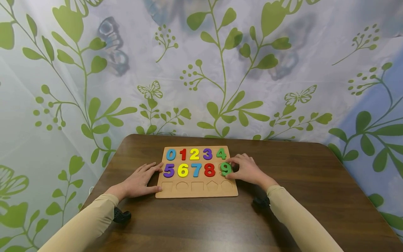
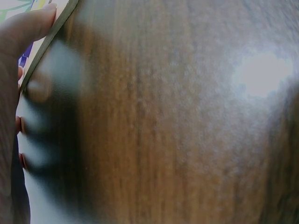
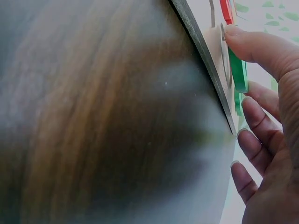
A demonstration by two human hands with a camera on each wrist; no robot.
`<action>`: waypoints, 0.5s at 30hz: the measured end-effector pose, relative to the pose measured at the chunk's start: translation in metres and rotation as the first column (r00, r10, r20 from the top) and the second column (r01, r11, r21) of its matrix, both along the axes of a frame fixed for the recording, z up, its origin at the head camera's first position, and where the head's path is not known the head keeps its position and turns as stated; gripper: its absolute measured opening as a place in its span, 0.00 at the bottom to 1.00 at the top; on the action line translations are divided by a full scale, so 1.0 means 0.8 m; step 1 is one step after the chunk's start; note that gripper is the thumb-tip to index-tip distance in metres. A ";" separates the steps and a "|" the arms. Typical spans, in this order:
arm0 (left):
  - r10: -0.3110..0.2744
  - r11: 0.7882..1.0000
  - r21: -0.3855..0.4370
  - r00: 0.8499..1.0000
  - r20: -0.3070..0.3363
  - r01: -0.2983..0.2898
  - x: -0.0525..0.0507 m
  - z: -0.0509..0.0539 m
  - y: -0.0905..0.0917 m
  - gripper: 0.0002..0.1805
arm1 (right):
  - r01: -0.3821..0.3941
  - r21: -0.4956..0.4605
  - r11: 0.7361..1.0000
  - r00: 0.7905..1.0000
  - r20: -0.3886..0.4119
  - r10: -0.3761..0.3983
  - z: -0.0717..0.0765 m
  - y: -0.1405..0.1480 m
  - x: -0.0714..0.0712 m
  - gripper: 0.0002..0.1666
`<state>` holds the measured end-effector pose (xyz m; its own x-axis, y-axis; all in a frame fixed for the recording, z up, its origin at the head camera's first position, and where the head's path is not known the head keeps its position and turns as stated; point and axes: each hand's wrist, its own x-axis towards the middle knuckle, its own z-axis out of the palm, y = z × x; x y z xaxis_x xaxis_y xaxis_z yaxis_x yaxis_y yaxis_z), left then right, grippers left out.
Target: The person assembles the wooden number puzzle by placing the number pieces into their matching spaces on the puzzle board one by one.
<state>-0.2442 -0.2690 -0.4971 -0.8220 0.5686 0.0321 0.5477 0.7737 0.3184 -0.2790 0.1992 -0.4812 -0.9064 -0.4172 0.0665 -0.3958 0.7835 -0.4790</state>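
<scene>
A wooden number puzzle board [image 1: 195, 194] lies flat on the table. My right hand [image 1: 249, 170] pinches the green number 9 [image 1: 225, 168] between thumb and fingers at the board's right side. In the right wrist view the green piece [image 3: 239, 74] stands slightly proud of the board, the thumb on its near side. My left hand [image 1: 138, 181] rests at the board's left edge, fingers extended, thumb touching the lower left corner. Other coloured numbers, such as the red 8 [image 1: 209, 170] and the green 4 [image 1: 221, 153], sit in two rows.
Outlined shape recesses [image 1: 197, 186] run along the board's near row with no pieces in them. The dark brown table [image 1: 302, 175] extends around the board. Behind it hangs a leaf-patterned cloth [image 1: 176, 91]. Dark wrist straps [image 1: 122, 215] show beneath both sleeves.
</scene>
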 end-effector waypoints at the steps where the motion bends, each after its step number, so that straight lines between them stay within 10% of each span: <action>1: 0.001 1.000 -0.002 1.000 0.003 -0.001 0.000 0.000 0.000 0.44 | -0.001 0.004 1.000 1.000 0.000 0.001 0.000 -0.001 0.000 0.35; 15: 0.022 1.000 -0.013 0.999 0.032 -0.022 -0.003 -0.001 0.000 0.45 | 0.003 0.029 1.000 1.000 -0.006 -0.003 -0.005 -0.007 -0.005 0.35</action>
<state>-0.2462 -0.2689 -0.4981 -0.8348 0.5506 -0.0012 0.5202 0.7895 0.3258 -0.2828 0.1936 -0.4849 -0.9071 -0.4165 0.0600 -0.3964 0.7980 -0.4540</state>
